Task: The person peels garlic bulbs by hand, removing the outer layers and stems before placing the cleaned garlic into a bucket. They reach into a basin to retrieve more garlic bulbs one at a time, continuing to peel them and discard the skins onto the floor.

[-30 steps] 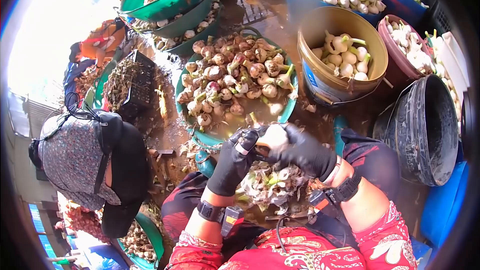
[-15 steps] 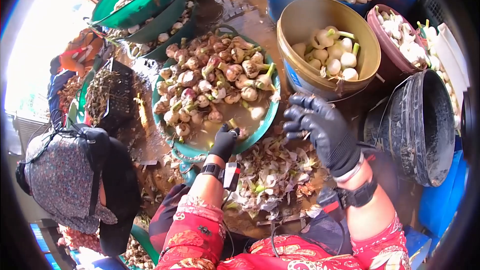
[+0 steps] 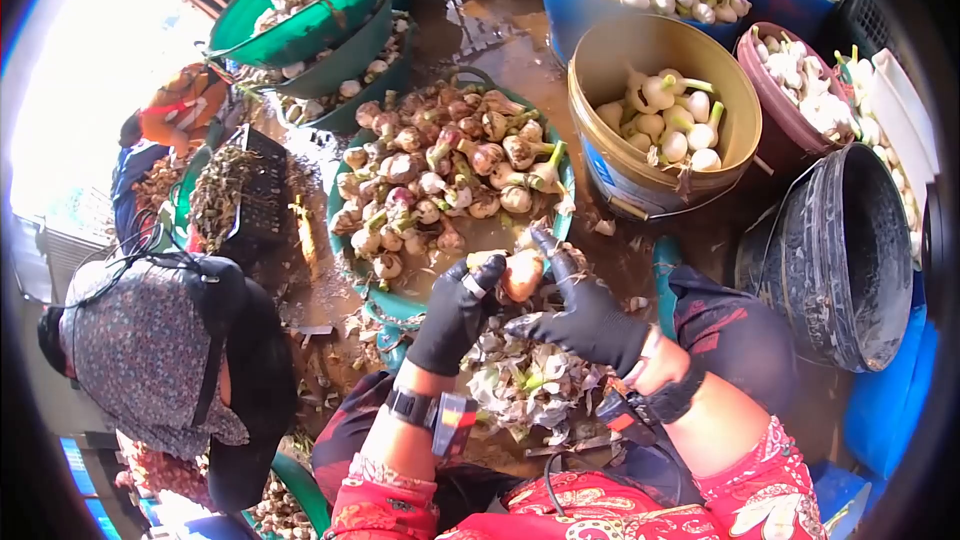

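Observation:
My left hand (image 3: 450,315), in a black glove, is closed on a garlic bulb (image 3: 522,275) with brownish outer skin. Its pale stem end lies between the thumb and fingers. From the other side comes my right hand (image 3: 592,315), also gloved; its fingers are apart, with the fingertips right at the bulb and the thumb spread below. Just beyond both hands stands a green tub (image 3: 567,202) heaped with unpeeled garlic bulbs (image 3: 440,165), some murky water showing at its near side. A pile of shed garlic skins (image 3: 530,385) lies beneath my hands.
A yellowish bucket (image 3: 600,155) holds peeled white garlic bulbs. Beside my right knee, a black bucket (image 3: 790,260) leans on its side. Blue tubs (image 3: 565,15) of white garlic stand behind. A person in a patterned head covering (image 3: 150,340) sits at left, near stacked green basins (image 3: 300,50).
My left hand has come up from the tub with a garlic bulb. My right hand has moved left and down to meet it. The view has shifted slightly.

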A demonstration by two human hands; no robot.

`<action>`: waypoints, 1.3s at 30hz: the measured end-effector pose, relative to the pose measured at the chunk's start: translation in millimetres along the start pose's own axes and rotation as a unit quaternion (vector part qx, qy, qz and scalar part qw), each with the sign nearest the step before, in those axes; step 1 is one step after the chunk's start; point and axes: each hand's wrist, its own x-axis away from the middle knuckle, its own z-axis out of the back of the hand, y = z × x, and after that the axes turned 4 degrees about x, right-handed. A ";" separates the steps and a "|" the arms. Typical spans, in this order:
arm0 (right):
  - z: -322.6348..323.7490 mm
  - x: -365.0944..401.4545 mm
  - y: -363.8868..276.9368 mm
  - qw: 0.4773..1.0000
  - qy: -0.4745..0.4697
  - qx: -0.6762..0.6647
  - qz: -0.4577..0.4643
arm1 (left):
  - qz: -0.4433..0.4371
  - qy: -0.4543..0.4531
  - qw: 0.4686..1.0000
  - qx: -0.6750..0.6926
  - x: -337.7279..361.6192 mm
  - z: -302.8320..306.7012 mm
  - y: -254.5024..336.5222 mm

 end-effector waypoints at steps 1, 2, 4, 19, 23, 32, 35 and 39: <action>-7.8 1.0 6.5 0.990 0.052 0.082 0.098 | -0.028 0.002 0.999 -0.028 5.8 -0.9 20.0; -13.0 0.8 12.5 0.988 0.060 0.082 0.113 | 0.101 0.064 0.984 0.129 8.8 -8.9 50.3; -20.5 3.6 9.6 0.986 0.066 0.081 0.133 | 0.145 0.092 0.972 0.162 18.3 -7.0 72.9; -21.0 8.9 -7.3 0.893 -0.036 -0.444 -0.064 | 0.146 0.083 0.981 0.096 29.1 -1.8 75.8; -10.0 0.2 6.0 0.813 -0.174 -0.529 -0.170 | -0.041 0.061 0.960 -0.270 34.0 0.3 61.1; -7.9 -6.0 18.0 0.804 -0.273 -0.500 -0.171 | 0.162 0.086 0.942 0.282 52.3 7.5 44.8; -7.4 -1.8 -0.1 0.832 -0.207 -0.475 -0.198 | 0.187 0.053 0.900 0.391 51.9 9.4 60.0; -21.1 -1.5 1.3 0.822 -0.171 -0.506 -0.199 | 0.152 0.088 0.952 0.249 50.1 3.6 65.1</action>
